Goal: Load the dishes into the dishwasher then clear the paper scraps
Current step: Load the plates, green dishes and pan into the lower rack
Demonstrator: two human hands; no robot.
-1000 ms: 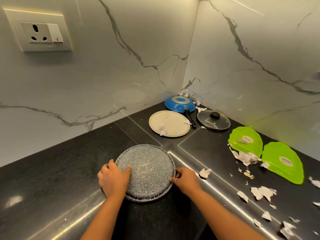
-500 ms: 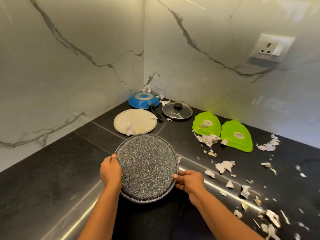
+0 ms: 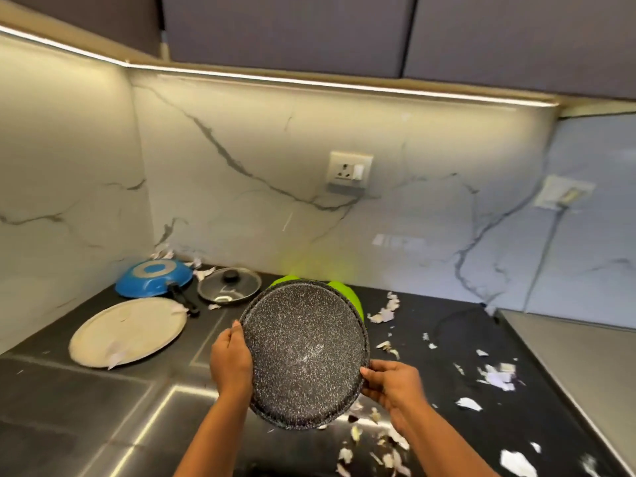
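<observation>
Speckled griddle pan (image 3: 304, 352), black and round, sits at lower centre of the frame, lifted clear of the black countertop (image 3: 69, 407) and tilted so its face is toward the camera. The left hand (image 3: 230, 363) grasps its left rim and the right hand (image 3: 392, 382) clasps the lower right rim, thumb on the front edge.

At left a cream round plate (image 3: 129, 330) lies flat with a few scraps on it. Behind it, in the corner, is an upturned blue frying pan (image 3: 153, 277), and just to its right a glass lid (image 3: 229, 285) with a black knob. Green dishes (image 3: 351, 297) peek out behind the griddle's top edge (mostly hidden). Torn paper scraps (image 3: 497, 376) litter the counter at right and lower right.
</observation>
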